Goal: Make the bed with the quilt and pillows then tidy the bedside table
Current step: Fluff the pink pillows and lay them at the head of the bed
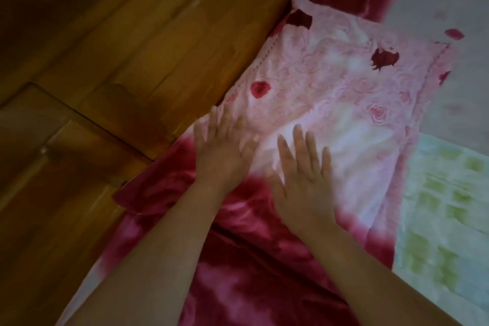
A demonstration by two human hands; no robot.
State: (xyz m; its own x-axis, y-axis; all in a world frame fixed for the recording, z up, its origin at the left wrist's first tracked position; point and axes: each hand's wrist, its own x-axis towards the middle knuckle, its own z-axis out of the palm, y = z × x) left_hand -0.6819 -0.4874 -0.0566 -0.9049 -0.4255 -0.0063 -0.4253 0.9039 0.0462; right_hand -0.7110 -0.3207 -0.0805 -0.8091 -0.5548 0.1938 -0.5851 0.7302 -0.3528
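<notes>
Both your hands press flat on the pillow.
Your left hand (225, 151) and right hand (301, 180), fingers straight, rest on the soft, wrinkled pink rose-print pillow (344, 87), crimson-ended, between the glossy wooden headboard (158, 34) and a pale green-checked cloth (436, 206).

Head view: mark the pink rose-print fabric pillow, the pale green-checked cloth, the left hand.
Pink rose-print fabric pillow (344, 82), head view, centre of its top.
Pale green-checked cloth (449, 193), head view, a checked patch.
Left hand (225, 151), head view, back of the hand.
</notes>
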